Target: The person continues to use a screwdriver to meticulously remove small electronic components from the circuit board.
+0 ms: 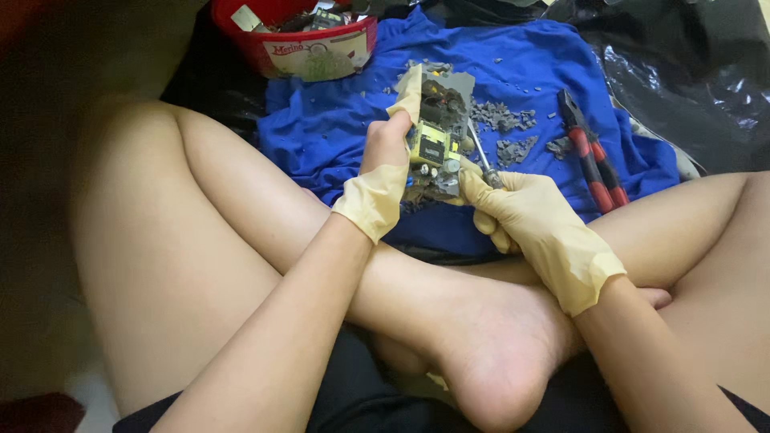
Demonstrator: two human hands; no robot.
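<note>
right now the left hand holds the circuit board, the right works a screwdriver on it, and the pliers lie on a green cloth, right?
Not quite: the cloth is blue, not green. The head view shows the pliers lying on it, while the left hand holds the circuit board and the right hand works the screwdriver.

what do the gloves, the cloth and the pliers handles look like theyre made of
The gloves on the left hand and right hand look like thin latex or rubber: cream, matte, wrinkled at the cuffs. The blue cloth seems a soft knit fabric, creased and dull. The pliers have handles that look like red and black moulded plastic or rubber grips.
</note>
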